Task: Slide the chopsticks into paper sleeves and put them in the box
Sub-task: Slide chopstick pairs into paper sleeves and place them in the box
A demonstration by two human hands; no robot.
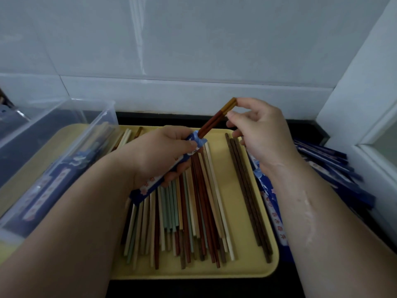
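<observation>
Left fingers (171, 136) grip the sleeve (148, 186), half-hiding the chopsticks (211, 122); right fingers (247, 103) pinch their tops.

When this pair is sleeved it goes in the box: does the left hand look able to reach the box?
Probably yes. The clear box sits open-topped just left of the left hand, which grips the blue sleeve, and nothing stands between them.

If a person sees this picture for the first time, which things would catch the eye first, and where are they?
First come the two hands in the centre: the left hand holds a blue paper sleeve, while the right hand pinches a pair of red-brown chopsticks with amber tops, partly inside it. Below them lies a yellow tray full of loose chopsticks. A clear plastic box stands on the left.
</observation>
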